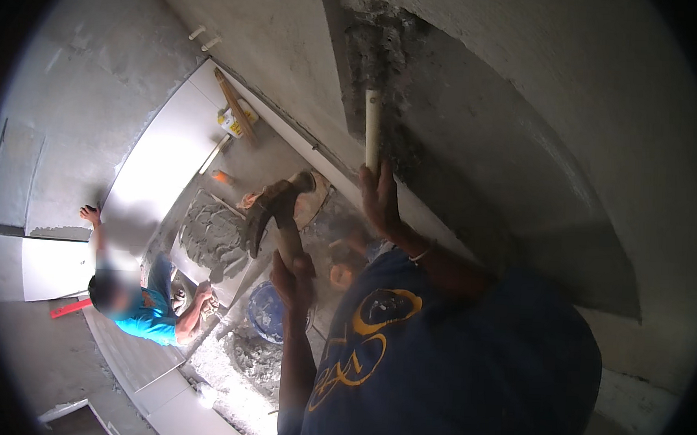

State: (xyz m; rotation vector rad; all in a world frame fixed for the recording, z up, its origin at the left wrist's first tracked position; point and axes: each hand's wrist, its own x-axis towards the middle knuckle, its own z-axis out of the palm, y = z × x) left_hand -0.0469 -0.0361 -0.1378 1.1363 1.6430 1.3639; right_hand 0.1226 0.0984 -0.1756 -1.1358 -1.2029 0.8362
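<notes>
My left hand (291,281) is closed round the handle of a claw hammer (286,234), whose dark head is raised away from the wall. Above it, my right hand (381,202) grips the lower end of a short, off-white plastic pipe (372,124). The pipe's other end meets a rough, dark channel (377,50) broken into the grey wall. My thumb and fingers lie along the pipe, though part of the grip is hidden.
A co-worker in a bright blue shirt (150,317) crouches at left, one hand on the wall. Wet mortar (213,238) is spread on the floor near a blue bucket (266,312). White tiles (158,160), a wooden plank (234,105) and a red tool (70,308) are around.
</notes>
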